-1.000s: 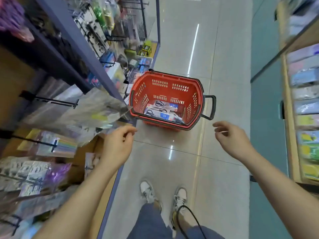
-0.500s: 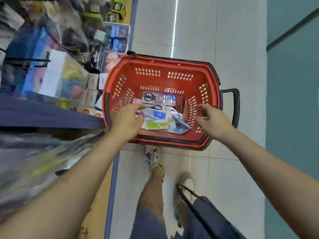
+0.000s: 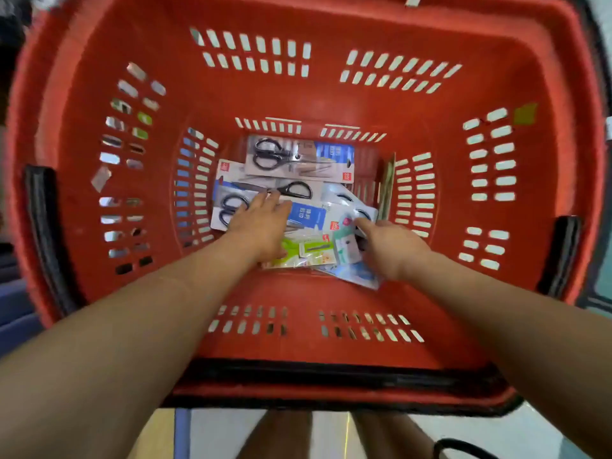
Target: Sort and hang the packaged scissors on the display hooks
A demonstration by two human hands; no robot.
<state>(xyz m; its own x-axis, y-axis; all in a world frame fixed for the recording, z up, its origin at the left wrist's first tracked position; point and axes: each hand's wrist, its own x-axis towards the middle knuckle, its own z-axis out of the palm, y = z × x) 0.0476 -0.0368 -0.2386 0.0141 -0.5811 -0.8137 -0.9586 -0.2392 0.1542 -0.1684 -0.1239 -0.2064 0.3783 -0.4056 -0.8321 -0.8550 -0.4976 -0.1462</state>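
Both hands have dropped into the red basket (image 3: 298, 101). The left hand (image 3: 261, 226) lies flat, unclenched, on black-handled packaged scissors (image 3: 298, 157) heaped on its floor; the right hand (image 3: 394, 246) touches a pale pack (image 3: 344, 245), grip unclear.

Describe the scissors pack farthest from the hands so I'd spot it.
Look at the floor of the red basket. The pack lies nearest the far wall. Unlike the next pack, its black handles point left, with a blue panel at right.

Before you: basket (image 3: 331, 104), red moulded plastic, matt, with black plastic rim trim. Scissors packs (image 3: 299, 159), glossy clear plastic over printed card; black plastic scissor handles.
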